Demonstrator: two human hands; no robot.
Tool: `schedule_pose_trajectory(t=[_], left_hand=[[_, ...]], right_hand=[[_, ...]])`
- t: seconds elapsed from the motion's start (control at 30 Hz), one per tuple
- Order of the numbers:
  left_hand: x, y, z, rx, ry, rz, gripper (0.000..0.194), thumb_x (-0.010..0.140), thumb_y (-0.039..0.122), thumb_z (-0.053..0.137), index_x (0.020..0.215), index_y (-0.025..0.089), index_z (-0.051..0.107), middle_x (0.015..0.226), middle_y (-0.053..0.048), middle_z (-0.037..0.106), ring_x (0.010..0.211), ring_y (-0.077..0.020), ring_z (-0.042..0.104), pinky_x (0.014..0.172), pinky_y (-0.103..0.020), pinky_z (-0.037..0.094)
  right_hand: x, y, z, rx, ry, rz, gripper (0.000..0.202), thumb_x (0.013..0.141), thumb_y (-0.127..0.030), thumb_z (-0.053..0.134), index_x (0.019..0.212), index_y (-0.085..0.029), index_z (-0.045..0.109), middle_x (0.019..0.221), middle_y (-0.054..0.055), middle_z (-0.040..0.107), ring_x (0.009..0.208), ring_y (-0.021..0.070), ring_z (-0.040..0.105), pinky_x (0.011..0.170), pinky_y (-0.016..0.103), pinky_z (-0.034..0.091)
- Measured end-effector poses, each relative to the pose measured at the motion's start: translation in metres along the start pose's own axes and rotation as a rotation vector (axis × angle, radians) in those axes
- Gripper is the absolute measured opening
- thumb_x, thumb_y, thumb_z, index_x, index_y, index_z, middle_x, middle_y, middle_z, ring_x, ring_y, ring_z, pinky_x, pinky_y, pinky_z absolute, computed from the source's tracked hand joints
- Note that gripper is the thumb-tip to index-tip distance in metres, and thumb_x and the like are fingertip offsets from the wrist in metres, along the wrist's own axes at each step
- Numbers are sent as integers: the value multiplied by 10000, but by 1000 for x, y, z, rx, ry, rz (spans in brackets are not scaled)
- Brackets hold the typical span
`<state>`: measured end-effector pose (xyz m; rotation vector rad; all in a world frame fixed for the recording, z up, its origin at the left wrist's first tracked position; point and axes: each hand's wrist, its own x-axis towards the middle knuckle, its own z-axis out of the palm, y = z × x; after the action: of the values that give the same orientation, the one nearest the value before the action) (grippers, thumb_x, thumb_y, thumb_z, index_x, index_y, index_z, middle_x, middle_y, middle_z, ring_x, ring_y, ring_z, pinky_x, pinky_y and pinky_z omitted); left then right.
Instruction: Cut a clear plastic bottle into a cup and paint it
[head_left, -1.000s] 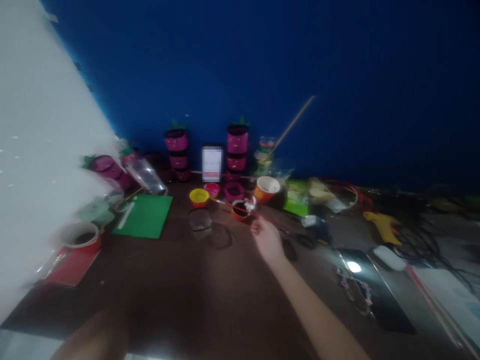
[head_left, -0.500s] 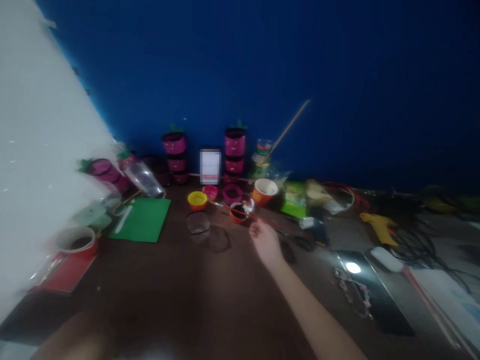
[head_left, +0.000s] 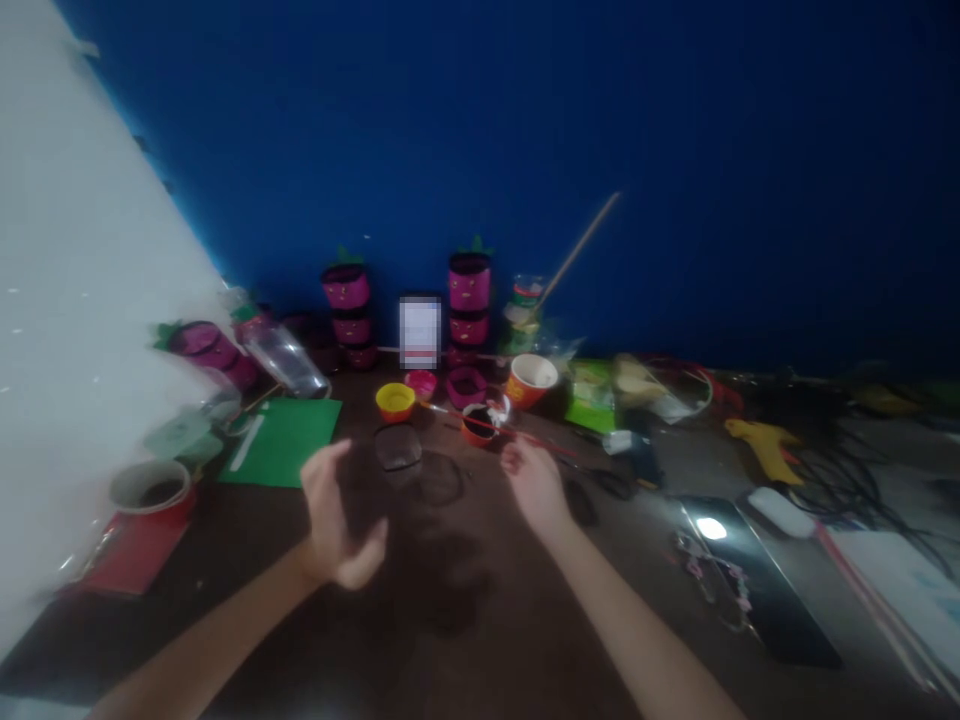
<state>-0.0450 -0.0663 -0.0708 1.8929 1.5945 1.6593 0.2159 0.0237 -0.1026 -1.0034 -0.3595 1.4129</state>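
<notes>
My left hand [head_left: 335, 525] is raised above the dark table, in front of a green sheet [head_left: 296, 450], thumb and fingers spread with nothing between them. My right hand [head_left: 534, 485] has its fingers curled in, just in front of a small orange cup [head_left: 478, 432] of dark content. A thin red-handled paintbrush [head_left: 459, 413] lies across that cup, its handle passing close to my right fingertips. What those fingers hold, if anything, is hidden. Near the cup stand a yellow cup [head_left: 395, 402], a pink cup [head_left: 421, 384], a purple ring [head_left: 466, 386] and a clear container [head_left: 397, 448].
Purple stacked figures [head_left: 469, 290] stand against the blue wall beside an upright phone [head_left: 420, 332]. At left are a bottle [head_left: 285, 350] and a red cup [head_left: 159, 502]. On the right lie a yellow glue gun [head_left: 765, 447], cables, a dark glossy slab [head_left: 765, 590] and scissors [head_left: 611, 484].
My left hand has come up from the bottom left, where it was a blur, to over the table with its fingers spread. My right hand and the paintbrush stay almost in place.
</notes>
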Motion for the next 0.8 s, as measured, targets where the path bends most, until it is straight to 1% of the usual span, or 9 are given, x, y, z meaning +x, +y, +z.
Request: schedule_pose_trajectory(t=[0.07, 0.1, 0.17, 0.23, 0.3, 0.4, 0.5, 0.63, 0.8], left_hand=[[3, -5, 7, -26, -23, 65, 1028, 648, 307, 734, 1452, 233, 98, 1440, -135, 249, 1333, -381, 267, 1087, -575, 247], [5, -8, 11, -37, -59, 78, 1086, 639, 271, 732, 1457, 237, 19, 1473, -139, 176, 1365, -386, 193, 1106, -582, 189], [5, -14, 20, -92, -123, 18, 1120, 635, 216, 725, 1451, 238, -41, 1500, -150, 98, 1393, -369, 119, 1122, -566, 144], [3, -21, 27, -178, -171, -95, 1137, 631, 197, 732, 1442, 242, -63, 1479, -168, 151, 1391, -336, 163, 1124, -540, 165], [1, -29, 33, -258, -217, -223, 1168, 623, 211, 745, 1429, 252, -99, 1413, -171, 270, 1360, -308, 263, 1112, -529, 204], [1, -39, 37, -287, -261, -356, 1208, 601, 234, 766, 1416, 282, -124, 1346, -155, 352, 1306, -289, 367, 1086, -518, 258], [4, -43, 38, -260, -300, -382, 1247, 575, 238, 788, 1412, 292, -135, 1312, -145, 407, 1270, -280, 420, 1062, -504, 303], [7, -44, 39, -202, -345, -341, 1217, 597, 250, 782, 1420, 260, -114, 1248, -144, 508, 1203, -276, 498, 1036, -507, 334], [6, -43, 38, -187, -298, -336, 1066, 605, 260, 776, 1419, 211, 90, 1163, -134, 583, 1158, -286, 538, 1034, -505, 337]], right_hand=[[1, 1, 0, 1, -2, -8, 264, 574, -214, 792, 737, -182, 587, 568, -22, 629, 547, 84, 572, 501, 182, 432], [1, 1, 0, 1, -3, -11, 276, 567, -217, 795, 751, -182, 591, 569, -24, 628, 550, 84, 572, 504, 182, 432], [1, 1, -1, 0, -9, -13, 300, 557, -228, 802, 775, -180, 602, 568, -26, 624, 551, 85, 570, 504, 185, 429], [2, 0, -1, -5, -20, -11, 315, 556, -247, 805, 795, -175, 614, 569, -25, 618, 551, 88, 567, 499, 191, 426], [2, 0, -1, -12, -33, -9, 315, 561, -267, 806, 796, -166, 623, 576, -23, 612, 554, 90, 564, 496, 198, 423], [3, -1, -2, -21, -45, -7, 298, 575, -291, 802, 778, -159, 629, 577, -22, 605, 557, 92, 560, 490, 204, 418], [4, -1, -3, -17, -50, 2, 293, 591, -308, 793, 795, -168, 635, 570, -30, 598, 546, 86, 550, 481, 198, 410], [4, -3, -3, 2, -65, 14, 284, 615, -319, 777, 821, -177, 643, 582, -34, 591, 532, 76, 534, 469, 190, 406], [5, -5, -3, 21, -68, 21, 265, 638, -338, 762, 796, -165, 639, 585, -32, 573, 525, 75, 533, 453, 189, 408]])
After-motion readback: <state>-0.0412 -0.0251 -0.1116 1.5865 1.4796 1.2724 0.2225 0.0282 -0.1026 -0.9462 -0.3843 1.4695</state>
